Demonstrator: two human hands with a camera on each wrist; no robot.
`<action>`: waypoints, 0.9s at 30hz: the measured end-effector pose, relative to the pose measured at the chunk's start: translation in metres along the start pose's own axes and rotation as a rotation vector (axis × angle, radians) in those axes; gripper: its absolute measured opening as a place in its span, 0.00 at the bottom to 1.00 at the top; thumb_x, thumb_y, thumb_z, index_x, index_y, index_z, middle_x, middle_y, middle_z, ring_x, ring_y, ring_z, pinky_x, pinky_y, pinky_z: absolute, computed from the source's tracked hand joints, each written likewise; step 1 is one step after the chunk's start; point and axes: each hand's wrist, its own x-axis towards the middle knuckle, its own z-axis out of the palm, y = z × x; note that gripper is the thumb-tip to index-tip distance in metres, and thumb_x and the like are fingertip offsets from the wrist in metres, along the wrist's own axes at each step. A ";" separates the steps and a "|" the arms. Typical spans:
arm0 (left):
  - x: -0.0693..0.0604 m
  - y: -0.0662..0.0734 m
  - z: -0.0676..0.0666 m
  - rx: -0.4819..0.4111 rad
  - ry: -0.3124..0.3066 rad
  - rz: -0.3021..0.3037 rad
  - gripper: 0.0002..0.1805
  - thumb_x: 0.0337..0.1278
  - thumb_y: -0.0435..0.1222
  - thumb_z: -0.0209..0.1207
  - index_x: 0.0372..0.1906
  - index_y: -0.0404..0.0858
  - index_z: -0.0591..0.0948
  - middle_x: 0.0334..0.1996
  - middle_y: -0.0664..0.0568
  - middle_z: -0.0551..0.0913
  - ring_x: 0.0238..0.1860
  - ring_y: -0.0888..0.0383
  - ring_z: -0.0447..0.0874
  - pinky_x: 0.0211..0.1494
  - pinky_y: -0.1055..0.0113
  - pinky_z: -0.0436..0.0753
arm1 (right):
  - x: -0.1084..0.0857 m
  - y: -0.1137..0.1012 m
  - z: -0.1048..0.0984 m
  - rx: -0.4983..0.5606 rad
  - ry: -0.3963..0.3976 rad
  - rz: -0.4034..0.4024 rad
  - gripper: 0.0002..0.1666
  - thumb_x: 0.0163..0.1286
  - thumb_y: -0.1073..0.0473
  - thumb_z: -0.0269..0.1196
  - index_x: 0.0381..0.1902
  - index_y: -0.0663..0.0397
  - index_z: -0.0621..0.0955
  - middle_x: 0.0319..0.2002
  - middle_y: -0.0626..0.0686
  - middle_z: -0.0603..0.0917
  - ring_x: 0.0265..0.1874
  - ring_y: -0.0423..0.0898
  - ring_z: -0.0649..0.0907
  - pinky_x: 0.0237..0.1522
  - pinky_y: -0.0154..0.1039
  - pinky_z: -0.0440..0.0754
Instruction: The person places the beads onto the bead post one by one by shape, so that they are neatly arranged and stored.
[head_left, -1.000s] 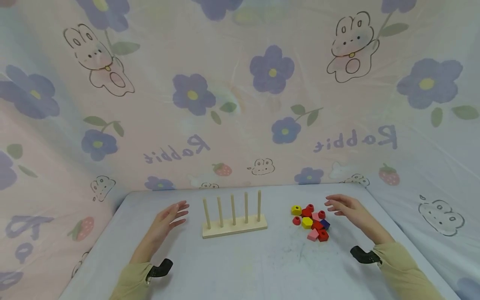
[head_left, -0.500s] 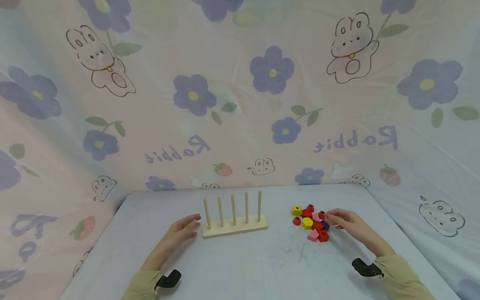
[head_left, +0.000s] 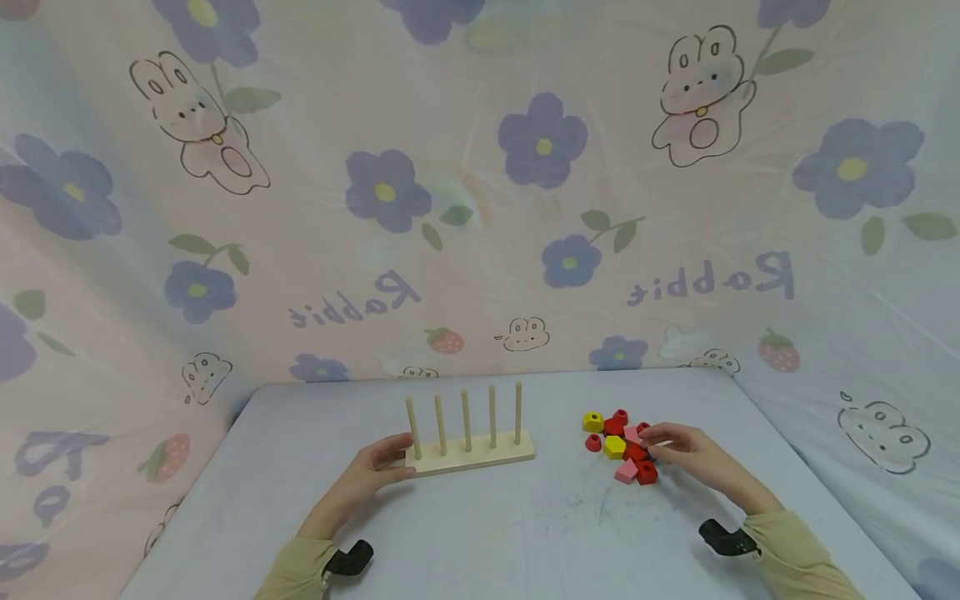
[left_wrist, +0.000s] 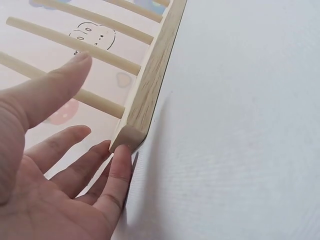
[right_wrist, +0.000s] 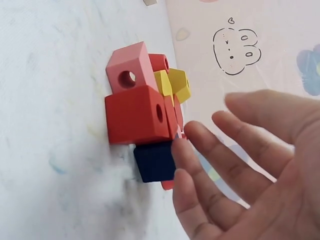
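Note:
A pale wooden peg rack with a row of upright pegs stands on the table. At its left end is my left hand; in the left wrist view its fingertips touch the end of the base, while the thumb stays apart from the pegs. My right hand is at the right side of a heap of holed beads, fingers loosely bent with nothing between them. In the right wrist view the heap shows a red bead, a pink bead, a dark blue bead and a yellow bead.
The white table ends at a hanging cloth printed with flowers and rabbits, which also runs along both sides. A small red bead sits at the heap's left edge.
My left hand has moved right, up to the rack's left end. The right hand has come down and in to the heap's right side, covering the dark blue bead in the head view.

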 end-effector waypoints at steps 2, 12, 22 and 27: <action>0.000 -0.001 0.000 0.009 -0.012 0.015 0.38 0.52 0.33 0.68 0.66 0.27 0.65 0.64 0.31 0.66 0.63 0.36 0.65 0.57 0.66 0.77 | 0.000 0.002 0.000 0.004 -0.026 0.000 0.23 0.69 0.60 0.60 0.57 0.68 0.74 0.52 0.64 0.79 0.46 0.54 0.80 0.43 0.35 0.83; 0.006 -0.001 0.000 0.045 -0.019 0.050 0.40 0.45 0.25 0.69 0.66 0.26 0.65 0.61 0.30 0.69 0.56 0.39 0.73 0.50 0.65 0.82 | -0.004 0.002 0.004 0.006 -0.109 -0.039 0.26 0.63 0.64 0.66 0.57 0.68 0.73 0.51 0.66 0.77 0.43 0.56 0.79 0.42 0.31 0.82; 0.017 -0.006 0.001 0.122 0.076 0.073 0.41 0.33 0.21 0.73 0.61 0.25 0.70 0.49 0.37 0.78 0.45 0.46 0.77 0.44 0.66 0.83 | -0.004 0.006 0.011 -0.116 -0.085 -0.041 0.21 0.58 0.65 0.69 0.50 0.60 0.78 0.48 0.59 0.79 0.42 0.51 0.80 0.41 0.32 0.83; 0.021 -0.006 0.003 0.138 0.096 0.065 0.40 0.31 0.24 0.75 0.59 0.26 0.72 0.47 0.39 0.79 0.42 0.49 0.80 0.45 0.65 0.83 | -0.005 0.002 0.015 -0.181 -0.071 -0.026 0.19 0.55 0.67 0.70 0.46 0.58 0.79 0.47 0.56 0.80 0.41 0.50 0.79 0.40 0.34 0.83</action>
